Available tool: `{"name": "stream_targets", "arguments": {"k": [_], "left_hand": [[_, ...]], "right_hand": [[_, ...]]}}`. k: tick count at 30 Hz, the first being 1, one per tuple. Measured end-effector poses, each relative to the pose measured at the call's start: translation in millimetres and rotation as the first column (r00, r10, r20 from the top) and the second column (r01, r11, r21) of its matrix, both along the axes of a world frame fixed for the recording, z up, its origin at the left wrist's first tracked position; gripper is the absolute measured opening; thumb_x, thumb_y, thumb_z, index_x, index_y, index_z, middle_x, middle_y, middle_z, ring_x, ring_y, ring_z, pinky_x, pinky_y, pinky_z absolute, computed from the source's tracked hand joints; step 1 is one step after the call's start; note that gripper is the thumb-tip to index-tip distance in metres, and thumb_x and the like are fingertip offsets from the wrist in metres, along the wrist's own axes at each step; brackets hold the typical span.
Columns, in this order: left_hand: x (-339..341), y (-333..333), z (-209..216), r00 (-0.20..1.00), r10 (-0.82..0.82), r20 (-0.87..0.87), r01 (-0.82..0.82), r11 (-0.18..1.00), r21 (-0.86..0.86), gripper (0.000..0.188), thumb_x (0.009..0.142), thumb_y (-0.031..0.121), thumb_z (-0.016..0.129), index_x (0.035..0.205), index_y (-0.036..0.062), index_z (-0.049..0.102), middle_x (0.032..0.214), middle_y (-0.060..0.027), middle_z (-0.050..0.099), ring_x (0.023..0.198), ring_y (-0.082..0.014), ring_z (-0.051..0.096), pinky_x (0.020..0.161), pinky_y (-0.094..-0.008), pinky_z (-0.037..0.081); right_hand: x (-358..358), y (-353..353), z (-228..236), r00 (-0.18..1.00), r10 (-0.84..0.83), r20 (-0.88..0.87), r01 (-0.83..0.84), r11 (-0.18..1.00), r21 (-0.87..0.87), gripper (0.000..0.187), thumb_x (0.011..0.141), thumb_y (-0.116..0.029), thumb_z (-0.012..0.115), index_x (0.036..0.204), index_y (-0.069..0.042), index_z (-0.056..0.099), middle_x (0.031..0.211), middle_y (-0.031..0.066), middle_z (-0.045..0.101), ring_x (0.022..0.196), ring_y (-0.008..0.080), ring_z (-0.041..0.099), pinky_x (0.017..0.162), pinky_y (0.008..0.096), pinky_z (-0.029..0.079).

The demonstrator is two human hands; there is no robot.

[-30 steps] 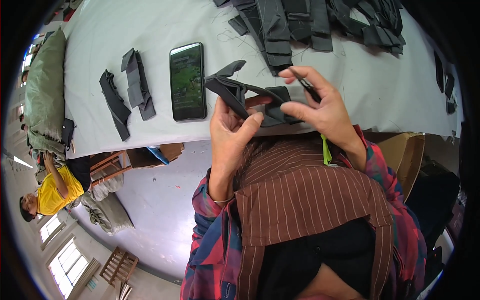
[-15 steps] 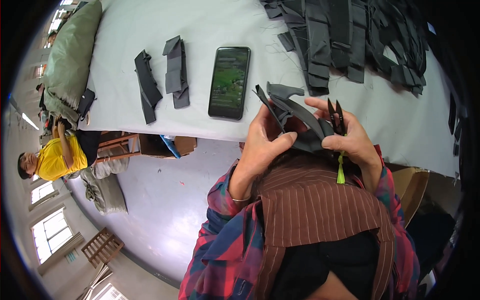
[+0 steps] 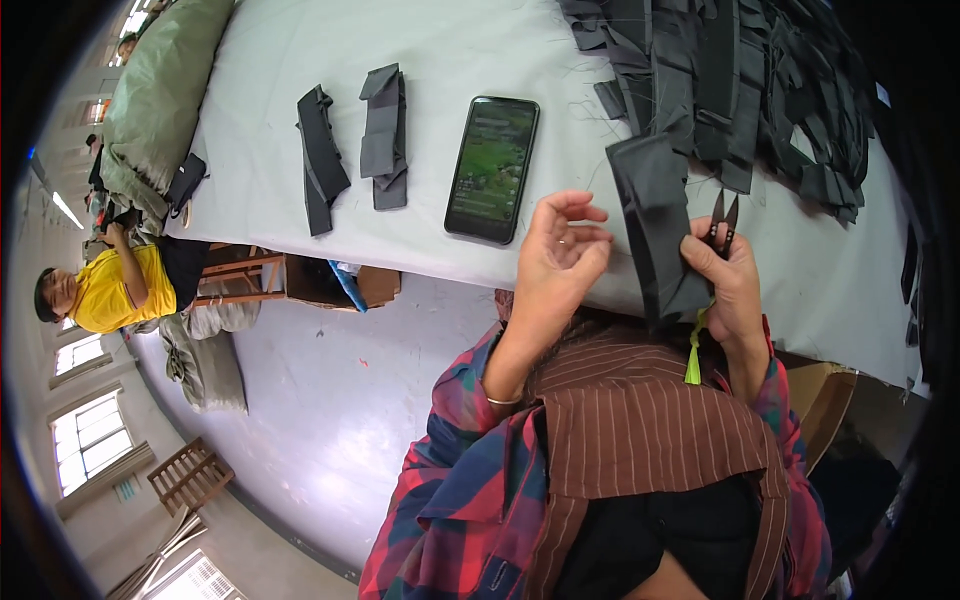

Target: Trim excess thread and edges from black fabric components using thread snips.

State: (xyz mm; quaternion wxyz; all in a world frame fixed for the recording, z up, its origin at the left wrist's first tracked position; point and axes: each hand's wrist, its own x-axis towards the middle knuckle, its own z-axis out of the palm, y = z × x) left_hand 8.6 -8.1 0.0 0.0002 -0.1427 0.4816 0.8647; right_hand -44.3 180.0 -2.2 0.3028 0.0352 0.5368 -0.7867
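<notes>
My right hand [image 3: 733, 285] grips a dark grey folded fabric strip [image 3: 650, 215] between thumb and fingers, and the strip stands up over the table's near edge. The same hand also holds small black thread snips [image 3: 723, 222], their pointed blades facing away from me; a yellow-green tassel [image 3: 693, 362] hangs below. My left hand [image 3: 562, 250] is to the left of the strip, apart from it, with fingers loosely bent and nothing visible in them. Two similar strips [image 3: 322, 165] [image 3: 384, 140] lie side by side on the white tabletop, farther left.
A phone [image 3: 490, 170] with a lit screen lies on the white table [image 3: 420, 60]. Many dark strips [image 3: 800, 130] are heaped at the far right. A stuffed sack [image 3: 160, 90] is at the far left, near a person in yellow [image 3: 125, 290]. A cardboard box [image 3: 380, 287] stands under the table.
My left hand has let go of the fabric and moved apart from it. The strip, earlier bent between both hands, now stands extended in my right hand. The view has shifted slightly.
</notes>
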Motion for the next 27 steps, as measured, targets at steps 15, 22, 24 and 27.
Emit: {"name": "stream_targets", "arguments": {"k": [15,22,24,27], "left_hand": [[-6.4,4.3,-4.7,0.996,0.038,0.081,-0.036,0.999,-0.026,0.042,0.088,0.005,0.055,0.127,-0.005,0.041,0.105,-0.0084,0.055,0.09,-0.0104,0.053,0.082,-0.0251,0.044],[-12.9,12.8,6.4,0.999,0.005,0.042,-0.008,0.998,0.056,0.056,0.082,0.003,0.063,0.128,-0.0019,0.033,0.112,-0.0094,0.053,0.102,-0.0145,0.052,0.091,-0.0273,0.041],[-15.7,16.2,0.5,0.998,0.048,0.034,-0.048,0.999,0.003,0.059,0.079,0.003,0.067,0.127,-0.0016,0.034,0.112,-0.0095,0.053,0.103,-0.0157,0.052,0.092,-0.0277,0.04],[-18.2,14.1,-11.0,0.996,0.081,0.036,-0.077,0.992,-0.099,0.062,0.074,0.004,0.071,0.124,-0.0013,0.037,0.11,-0.0098,0.053,0.103,-0.0173,0.052,0.092,-0.0284,0.04]], "right_hand": [[10.2,-29.0,-2.0,0.965,-0.128,-0.23,0.179,0.96,0.214,0.01,0.081,-0.007,0.069,0.088,-0.001,0.065,0.076,-0.004,0.06,0.067,0.0023,0.051,0.062,0.0172,0.04],[12.1,-27.6,-11.7,0.952,-0.019,-0.307,0.106,0.957,0.271,0.007,0.081,-0.006,0.069,0.085,0.0,0.066,0.072,-0.0055,0.057,0.064,0.0007,0.047,0.057,0.0166,0.037],[12.1,-27.9,-14.3,0.948,-0.006,-0.319,0.095,0.96,0.265,0.007,0.081,-0.005,0.069,0.085,0.0,0.065,0.072,-0.0057,0.056,0.064,0.0006,0.047,0.056,0.0167,0.036],[11.9,-28.4,-16.4,0.933,0.086,-0.351,0.014,0.962,0.274,0.008,0.081,-0.005,0.069,0.085,0.001,0.065,0.072,-0.0057,0.056,0.064,0.0011,0.047,0.057,0.0172,0.037]]}}
